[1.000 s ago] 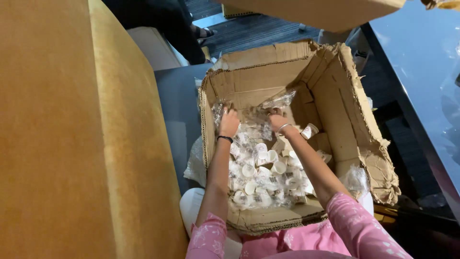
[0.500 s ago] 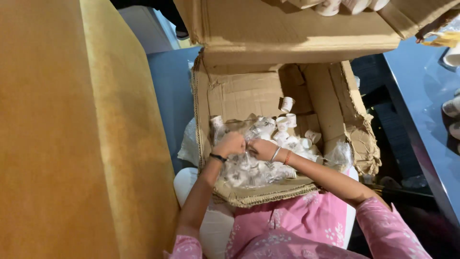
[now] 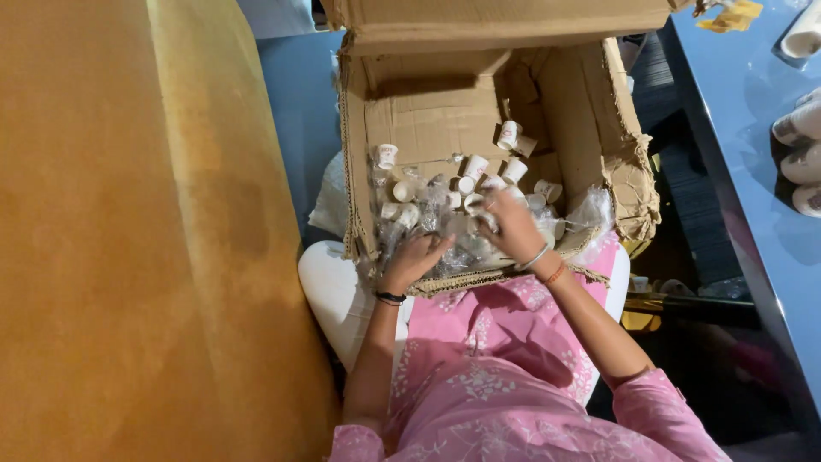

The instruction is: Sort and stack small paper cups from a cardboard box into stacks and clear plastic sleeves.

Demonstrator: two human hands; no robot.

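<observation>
A torn brown cardboard box (image 3: 428, 120) lies tipped toward me on my lap, full of small white paper cups (image 3: 473, 168) and crumpled clear plastic wrap (image 3: 423, 218). My left hand (image 3: 413, 261) rests palm down on the plastic at the box's near edge, fingers spread. My right hand (image 3: 510, 228) reaches in among the cups, fingers curled over a plastic-wrapped bunch of them; whether it grips them is unclear. I wear pink patterned clothing and sit on a white seat (image 3: 329, 291).
A large mustard-yellow upholstered surface (image 3: 145, 239) fills the left side. A blue glossy table (image 3: 753, 154) runs along the right, with white cup stacks (image 3: 800, 141) at its edge. More clear plastic (image 3: 329, 201) hangs left of the box.
The view has shifted and the box has tipped further toward me. Both hands have moved from the box's middle to its near edge; the left hand now lies flat.
</observation>
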